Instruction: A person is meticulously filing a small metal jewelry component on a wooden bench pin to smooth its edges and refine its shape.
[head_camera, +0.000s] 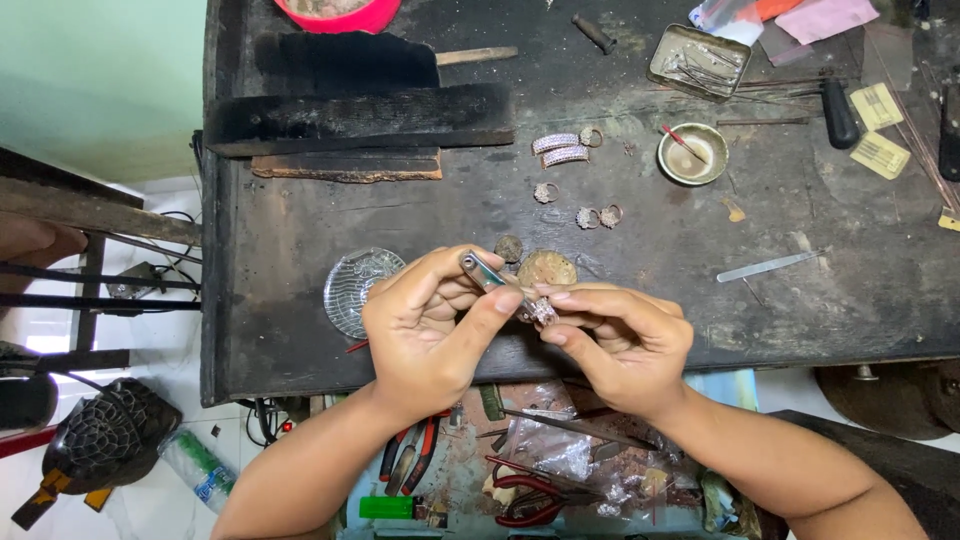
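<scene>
Head view shows us bent over a dark, scarred workbench (300, 220). Our left hand (425, 330) is curled around a small metal tool (487, 273), thumb and fingers pinching its handle so that its tip slants down to the right. Our right hand (620, 335) pinches a small stone-set ring (543, 312) between thumb and fingertips, and the tool's tip touches that ring where the two hands meet, just above the bench's near edge.

Just behind the hands lie a round brownish lump (546, 268) and a smaller dark disc (509, 247). A ribbed glass dish (355, 288) sits just beside our left hand. Farther back we see two curved stone-set bands (562, 150) and several small rings (598, 216) scattered near them. A small round bowl (692, 153) with a red-tipped stick stands to the right, with an open metal tin (699, 61) beyond it. Flat tweezers (768, 266) lie well apart on the right. Below the bench edge, red-handled pliers (525, 500) and a green lighter (387, 507) rest in a cluttered tray.
</scene>
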